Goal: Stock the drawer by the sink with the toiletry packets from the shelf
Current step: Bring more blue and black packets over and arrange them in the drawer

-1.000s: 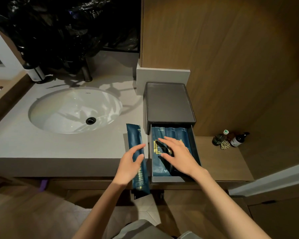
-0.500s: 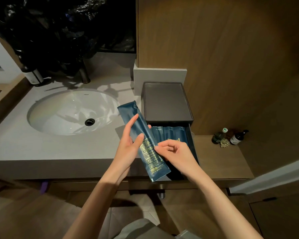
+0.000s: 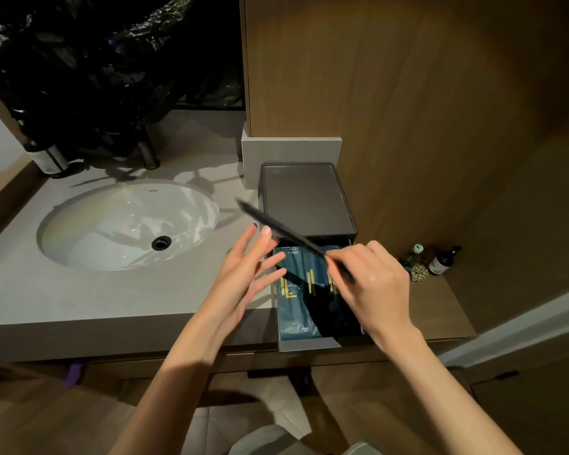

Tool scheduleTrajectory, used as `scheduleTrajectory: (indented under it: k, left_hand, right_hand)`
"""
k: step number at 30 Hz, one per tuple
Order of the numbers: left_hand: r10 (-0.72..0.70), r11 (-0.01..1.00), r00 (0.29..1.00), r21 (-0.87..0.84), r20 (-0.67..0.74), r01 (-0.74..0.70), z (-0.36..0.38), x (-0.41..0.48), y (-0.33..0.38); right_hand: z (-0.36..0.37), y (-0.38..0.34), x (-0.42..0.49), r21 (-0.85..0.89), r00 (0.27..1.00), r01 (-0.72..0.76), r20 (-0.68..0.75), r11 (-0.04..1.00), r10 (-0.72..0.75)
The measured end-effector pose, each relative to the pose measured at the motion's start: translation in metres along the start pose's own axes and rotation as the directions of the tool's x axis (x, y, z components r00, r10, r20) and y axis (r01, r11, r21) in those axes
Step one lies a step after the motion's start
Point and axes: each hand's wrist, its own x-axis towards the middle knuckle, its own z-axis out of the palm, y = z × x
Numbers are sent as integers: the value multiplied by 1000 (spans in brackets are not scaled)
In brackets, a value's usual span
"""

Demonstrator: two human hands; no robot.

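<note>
A dark grey drawer unit (image 3: 306, 198) stands on the counter right of the sink (image 3: 128, 224). Its drawer (image 3: 309, 343) is pulled out and holds dark blue toiletry packets (image 3: 291, 290) with gold print, lying side by side. My right hand (image 3: 372, 287) pinches one more blue packet (image 3: 276, 226), seen edge-on and blurred, slanting up-left above the drawer. My left hand (image 3: 247, 274) hovers with spread fingers at the drawer's left edge, touching nothing that I can see.
Small bottles (image 3: 440, 261) stand on the lower wooden ledge to the right of the drawer. A wood-panelled wall (image 3: 408, 110) rises behind the unit. Black plastic bags (image 3: 96, 60) and a faucet (image 3: 148, 152) sit behind the sink. A bottle (image 3: 48, 159) stands at the counter's far left.
My left hand lifted the packet from the counter and passed it across. My right hand now holds it alone, turned edge-on over the drawer. My left hand has let go and opened.
</note>
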Motion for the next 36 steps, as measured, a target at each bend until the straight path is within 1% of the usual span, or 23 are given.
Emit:
scheduleTrajectory:
  k: [2, 4, 7, 10, 13, 15, 17, 18, 19, 21, 22, 23, 24, 26, 27, 29, 31, 34, 36]
  left_hand:
    - [-46, 995, 999, -86, -3, 45, 7, 5, 2]
    - [-35, 993, 999, -114, -35, 31, 12, 11, 3]
    - [-12, 998, 995, -63, -94, 6, 10, 19, 2]
    - [-20, 999, 991, -42, -129, 15, 4, 23, -1]
    - [7, 1000, 991, -20, -131, -10, -2, 24, -2]
    - [39, 999, 992, 42, -119, -35, -6, 26, -1]
    - [53, 992, 994, 118, -92, -42, -10, 29, 1]
    - [52, 987, 996, 153, -77, -40, -10, 29, 1]
    - [49, 982, 997, 183, -62, -37, -10, 30, 2]
    - [37, 976, 999, 217, -22, -31, -8, 31, 1]
    - [30, 974, 1000, 223, 0, -30, -6, 32, 0]
    - [28, 974, 999, 224, 19, -31, -3, 33, -2]
    - [28, 975, 999, 221, 33, -35, 0, 34, -4]
    - [38, 974, 998, 220, 39, -46, 5, 36, -10]
    - [48, 972, 998, 228, 33, -55, 8, 37, -13]
    - [90, 957, 996, 277, 12, -90, 11, 41, -20]
    - [166, 914, 985, 383, -48, -135, 8, 44, -28]
    - [304, 787, 943, 594, -138, -167, -6, 47, -41]
    - [344, 706, 925, 694, -160, -143, -16, 46, -52]
  right_hand:
    - [2, -2, 0, -56, 986, 163, -23, 985, -165]
    - [6, -6, -1, -76, 966, 254, -41, 964, -257]
    - [12, -13, -7, -49, 952, 299, -52, 953, -301]
    - [16, -16, -13, -1, 965, 263, -11, 965, -263]
    - [17, -15, -17, 114, 982, 145, 105, 983, -157]
    - [16, -16, -18, 249, 988, -25, 155, 968, -15]
    - [15, -15, -16, 358, 964, -231, 209, 905, 164]
    - [14, -15, -14, 401, 930, -345, 266, 849, 252]
    - [14, -15, -12, 446, 877, -467, 341, 764, 337]
    - [17, -14, -10, 516, 730, -683, 508, 516, 458]
    - [19, -14, -10, 531, 668, -744, 570, 406, 479]
    - [21, -13, -10, 530, 623, -780, 616, 331, 481]
    - [22, -13, -11, 524, 589, -805, 654, 279, 474]
    - [22, -11, -14, 520, 550, -830, 696, 205, 461]
    - [21, -10, -16, 519, 541, -834, 702, 188, 462]
    - [16, -6, -17, 505, 532, -841, 707, 193, 466]
    - [9, 1, -18, 474, 512, -856, 724, 206, 463]
    - [-1, 17, -22, 397, 457, -889, 751, 227, 476]
    - [-6, 25, -26, 339, 398, -917, 767, 209, 503]
